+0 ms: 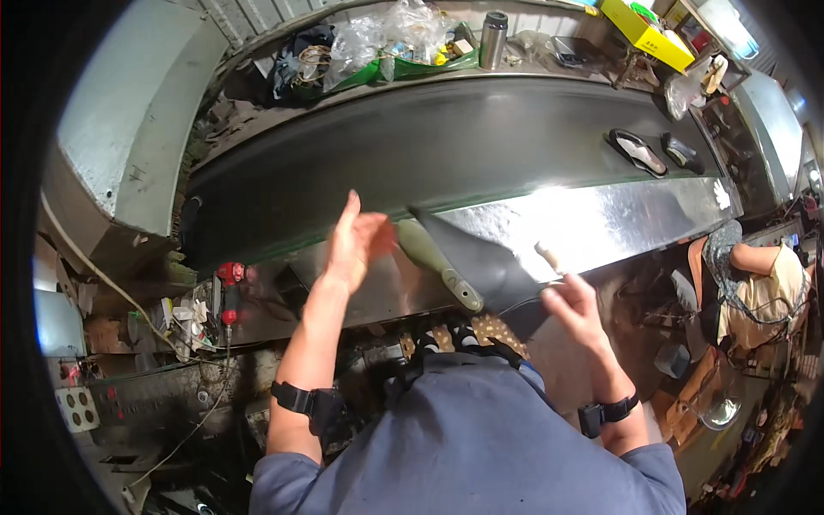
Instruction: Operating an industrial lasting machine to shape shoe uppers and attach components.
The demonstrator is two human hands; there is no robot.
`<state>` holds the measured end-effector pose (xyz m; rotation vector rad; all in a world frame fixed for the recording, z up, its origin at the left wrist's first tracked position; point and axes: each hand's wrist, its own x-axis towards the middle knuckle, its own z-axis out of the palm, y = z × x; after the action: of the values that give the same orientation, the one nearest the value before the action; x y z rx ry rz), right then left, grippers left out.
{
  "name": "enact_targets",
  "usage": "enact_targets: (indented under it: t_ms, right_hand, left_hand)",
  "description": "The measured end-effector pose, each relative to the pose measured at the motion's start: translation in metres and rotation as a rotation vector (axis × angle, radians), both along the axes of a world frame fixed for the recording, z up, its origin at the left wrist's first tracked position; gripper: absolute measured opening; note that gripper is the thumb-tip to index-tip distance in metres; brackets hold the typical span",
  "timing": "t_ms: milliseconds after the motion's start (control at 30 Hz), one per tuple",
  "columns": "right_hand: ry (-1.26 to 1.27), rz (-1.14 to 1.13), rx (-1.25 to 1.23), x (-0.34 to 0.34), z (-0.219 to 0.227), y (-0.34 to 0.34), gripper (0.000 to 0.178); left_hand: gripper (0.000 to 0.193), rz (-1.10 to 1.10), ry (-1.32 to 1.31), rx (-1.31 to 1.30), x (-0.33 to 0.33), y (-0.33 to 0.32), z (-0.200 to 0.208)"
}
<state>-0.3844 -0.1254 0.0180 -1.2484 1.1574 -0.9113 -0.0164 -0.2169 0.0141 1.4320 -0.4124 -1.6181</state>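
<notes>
A green shoe last (429,260) lies slanted at the near edge of the bench in front of me, with a metal plate and a hole at its near end. Beside it on the right is a dark piece of sheet material (481,256), perhaps leather, reaching past the bench's edge. My left hand (359,247) is just left of the last, thumb raised and fingers apart, slightly blurred, holding nothing. Right of the dark sheet hangs my right hand (579,311), fingers loosely bent and parted; whether its fingertips touch the sheet cannot be made out.
A long bench has a dark surface (343,142) and a shiny metal strip (635,215). Two black shoes (637,153) stand at the far right. Behind are a steel flask (493,41), plastic bags (403,34) and a yellow box (648,36). A red power tool (230,292) hangs left.
</notes>
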Motion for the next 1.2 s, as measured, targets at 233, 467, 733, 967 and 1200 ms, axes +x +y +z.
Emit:
enact_targets:
  t_ms: [233,467,733,967,1200]
  right_hand:
    - [0.724,0.454,-0.856,0.055,-0.068,0.026,0.018]
    - [0.658,0.423,-0.858,0.069,-0.137,0.021,0.027]
    - [0.341,0.046,-0.437,0.082,-0.16,0.01,0.086]
    - [0.407,0.278,-0.488,0.027,-0.164,0.023,0.082]
    - [0.366,0.475,-0.445,0.025,-0.162,0.003,0.092]
  left_hand:
    - [0.034,-0.198,0.207,0.105,-0.012,-0.001,-0.113]
    - [0.035,-0.13,-0.641,-0.034,-0.012,-0.041,-0.147]
    - [0.031,0.0,-0.985,-0.091,-0.028,-0.033,-0.187]
    - [0.059,-0.06,-0.984,0.181,-0.086,-0.003,-0.153]
    - [0.041,0.072,-0.887,0.124,-0.074,0.003,-0.16]
